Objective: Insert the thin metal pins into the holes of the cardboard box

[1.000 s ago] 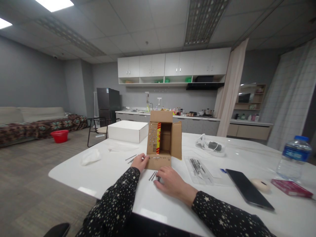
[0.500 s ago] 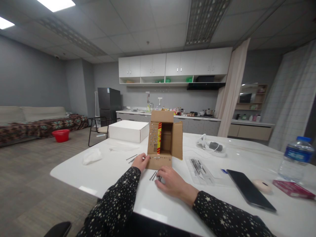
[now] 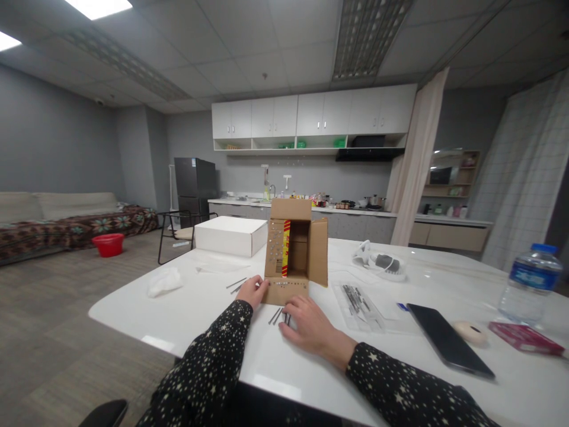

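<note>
A small brown cardboard box [image 3: 297, 249] lies on its side on the white table [image 3: 195, 308], its opening towards me and its flaps spread. Rows of small holes show in the left and bottom flaps. My left hand [image 3: 252, 291] rests against the left end of the bottom flap, fingers curled on it. My right hand [image 3: 307, 324] lies palm down in front of the box, its fingertips on several thin metal rods [image 3: 277, 315] on the table. Two more rods [image 3: 235, 284] lie left of my left hand.
A white flat box [image 3: 230, 235] stands behind on the left, a crumpled white tissue [image 3: 163, 281] near the left edge. Right of the box: a clear plastic bag of rods [image 3: 359, 301], a black phone [image 3: 448, 339], a water bottle [image 3: 527, 280], a red packet [image 3: 524, 337].
</note>
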The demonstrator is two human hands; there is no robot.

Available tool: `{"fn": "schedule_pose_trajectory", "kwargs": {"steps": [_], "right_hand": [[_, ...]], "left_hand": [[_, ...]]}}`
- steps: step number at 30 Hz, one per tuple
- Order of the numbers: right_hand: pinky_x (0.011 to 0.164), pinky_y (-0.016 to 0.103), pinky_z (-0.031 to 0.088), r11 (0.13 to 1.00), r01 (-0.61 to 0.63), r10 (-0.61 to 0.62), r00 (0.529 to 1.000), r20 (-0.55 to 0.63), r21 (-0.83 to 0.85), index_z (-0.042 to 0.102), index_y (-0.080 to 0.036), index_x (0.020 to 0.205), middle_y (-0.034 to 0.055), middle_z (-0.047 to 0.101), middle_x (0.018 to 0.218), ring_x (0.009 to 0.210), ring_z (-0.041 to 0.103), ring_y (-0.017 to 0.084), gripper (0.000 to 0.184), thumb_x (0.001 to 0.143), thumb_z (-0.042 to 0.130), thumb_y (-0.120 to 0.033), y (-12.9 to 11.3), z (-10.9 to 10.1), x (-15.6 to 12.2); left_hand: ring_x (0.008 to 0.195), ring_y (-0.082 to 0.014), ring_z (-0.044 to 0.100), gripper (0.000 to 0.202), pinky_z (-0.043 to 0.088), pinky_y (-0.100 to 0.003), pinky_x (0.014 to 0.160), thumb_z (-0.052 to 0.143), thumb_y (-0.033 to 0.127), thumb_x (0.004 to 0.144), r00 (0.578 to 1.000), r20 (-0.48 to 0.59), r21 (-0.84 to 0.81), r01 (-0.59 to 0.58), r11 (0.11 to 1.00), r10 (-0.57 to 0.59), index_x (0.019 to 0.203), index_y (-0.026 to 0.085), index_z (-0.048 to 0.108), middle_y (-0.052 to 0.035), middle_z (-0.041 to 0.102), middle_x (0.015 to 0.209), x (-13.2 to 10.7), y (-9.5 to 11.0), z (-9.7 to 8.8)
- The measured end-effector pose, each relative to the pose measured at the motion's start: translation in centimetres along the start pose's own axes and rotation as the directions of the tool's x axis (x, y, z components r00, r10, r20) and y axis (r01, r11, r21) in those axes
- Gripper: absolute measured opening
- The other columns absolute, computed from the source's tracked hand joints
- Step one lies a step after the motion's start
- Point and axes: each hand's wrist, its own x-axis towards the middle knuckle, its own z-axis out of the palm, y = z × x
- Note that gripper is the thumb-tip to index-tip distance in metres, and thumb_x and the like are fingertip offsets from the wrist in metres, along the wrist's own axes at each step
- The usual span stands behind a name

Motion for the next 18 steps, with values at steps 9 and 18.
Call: {"fn": "schedule_pose_trajectory", "kwargs": {"steps": [9, 18], "right_hand": [[0.083, 0.033, 0.038, 0.999, -0.017, 0.018, 0.999, 0.044, -0.029, 0.065, -0.016, 0.093, 0.0073, 0.064, 0.09, 0.09, 0.055, 0.021, 0.018, 0.083, 0.056, -0.029, 0.08, 0.07, 0.14], [0.083, 0.033, 0.037, 0.999, 0.013, -0.01, 0.998, 0.062, -0.045, 0.064, -0.016, 0.096, 0.0071, 0.064, 0.091, 0.089, 0.054, 0.02, 0.019, 0.081, 0.056, -0.026, -0.06, -0.41, 0.03]], "left_hand": [[0.049, -0.0131, 0.048, 0.032, 0.032, -0.023, 0.053, 0.045, 0.047, 0.08, 1.0, 0.002, 0.005, -0.015, 1.0, 0.015, 0.061, 0.021, 0.042, 0.0015, 0.055, 0.052, -0.13, 0.21, -0.15], [0.048, -0.0125, 0.046, 0.033, 0.032, -0.023, 0.052, 0.045, 0.049, 0.08, 1.0, 0.006, 0.017, -0.023, 1.0, 0.023, 0.061, 0.021, 0.042, 0.002, 0.055, 0.05, -0.11, -0.01, -0.19]]}}
